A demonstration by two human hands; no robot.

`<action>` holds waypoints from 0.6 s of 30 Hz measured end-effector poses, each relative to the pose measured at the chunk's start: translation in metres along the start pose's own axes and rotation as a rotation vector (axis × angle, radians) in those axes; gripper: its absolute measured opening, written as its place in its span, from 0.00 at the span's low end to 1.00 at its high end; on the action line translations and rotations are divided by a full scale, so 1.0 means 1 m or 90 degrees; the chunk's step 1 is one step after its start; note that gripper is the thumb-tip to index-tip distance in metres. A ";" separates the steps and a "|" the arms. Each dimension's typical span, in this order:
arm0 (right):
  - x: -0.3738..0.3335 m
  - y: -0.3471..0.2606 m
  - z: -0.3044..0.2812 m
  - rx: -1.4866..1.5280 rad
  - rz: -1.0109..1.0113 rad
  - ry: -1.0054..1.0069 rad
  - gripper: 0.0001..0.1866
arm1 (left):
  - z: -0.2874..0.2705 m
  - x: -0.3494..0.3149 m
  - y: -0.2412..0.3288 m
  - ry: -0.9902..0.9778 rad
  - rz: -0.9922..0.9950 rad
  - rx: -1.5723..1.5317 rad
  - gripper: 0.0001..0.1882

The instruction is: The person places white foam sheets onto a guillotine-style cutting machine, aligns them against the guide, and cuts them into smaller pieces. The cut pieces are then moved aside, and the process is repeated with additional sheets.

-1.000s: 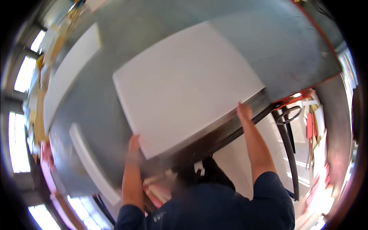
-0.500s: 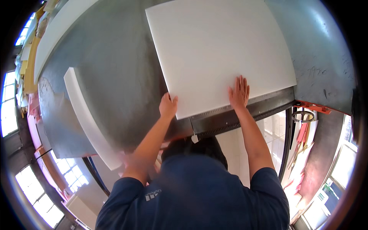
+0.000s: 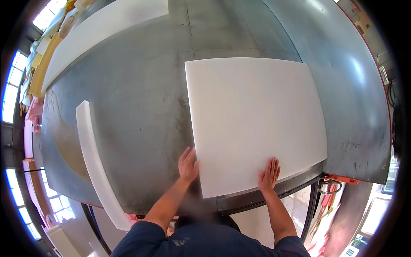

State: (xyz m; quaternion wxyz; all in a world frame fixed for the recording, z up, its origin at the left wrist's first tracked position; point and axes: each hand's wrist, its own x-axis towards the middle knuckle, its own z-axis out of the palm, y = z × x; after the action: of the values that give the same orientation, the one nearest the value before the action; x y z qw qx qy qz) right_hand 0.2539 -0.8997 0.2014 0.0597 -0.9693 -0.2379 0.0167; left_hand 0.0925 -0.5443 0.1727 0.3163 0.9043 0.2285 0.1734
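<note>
A large white foam slab (image 3: 257, 115) lies flat on the grey metal table, its near side close to the table's front edge. Against the slab's left side rests my left hand (image 3: 188, 165), fingers stretched out and nothing gripped. My right hand (image 3: 269, 174) lies flat on top of the slab near its front edge, the fingers extended and close together. Left of both hands, a narrow white foam strip (image 3: 96, 160) runs front to back, its near end sticking out past the table's edge.
The metal table (image 3: 141, 111) spreads around the slab. Another long white foam piece (image 3: 98, 34) lies at the far left. A metal rail (image 3: 295, 182) borders the front edge, with a handwheel (image 3: 329, 186) and orange bracket (image 3: 342, 178) at its right. Stacked foam (image 3: 45, 60) stands beyond the left side.
My view has tilted up, showing the slab's far edge. My left hand has slid farther along the slab's left side and its fingers have straightened. My right hand stays flat on the slab.
</note>
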 end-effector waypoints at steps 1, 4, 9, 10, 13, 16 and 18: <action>0.001 0.001 0.001 0.001 -0.002 0.000 0.38 | 0.000 0.001 0.000 -0.002 0.006 -0.003 0.27; 0.004 0.003 0.001 0.005 -0.002 0.002 0.38 | 0.003 0.003 0.002 0.000 0.009 0.009 0.27; 0.007 0.014 0.005 0.021 0.004 0.002 0.38 | 0.009 0.013 0.006 0.053 0.058 0.022 0.27; 0.007 0.018 0.005 0.022 0.012 -0.003 0.38 | 0.015 0.015 0.011 0.062 0.073 0.023 0.28; 0.008 0.025 0.004 0.043 0.000 0.008 0.38 | 0.013 0.023 0.025 0.109 0.129 -0.070 0.23; -0.017 0.028 -0.004 0.055 -0.018 0.054 0.35 | 0.016 0.005 0.020 0.099 0.061 0.002 0.26; -0.039 0.037 0.005 0.081 -0.029 0.081 0.34 | 0.028 -0.001 0.009 0.088 0.082 0.068 0.26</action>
State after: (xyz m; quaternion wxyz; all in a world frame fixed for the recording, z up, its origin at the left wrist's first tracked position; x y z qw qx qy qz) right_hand 0.2360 -0.9496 0.1923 0.1366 -0.9569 -0.2544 -0.0314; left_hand 0.1071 -0.5650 0.1575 0.2393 0.9186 0.1999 0.2426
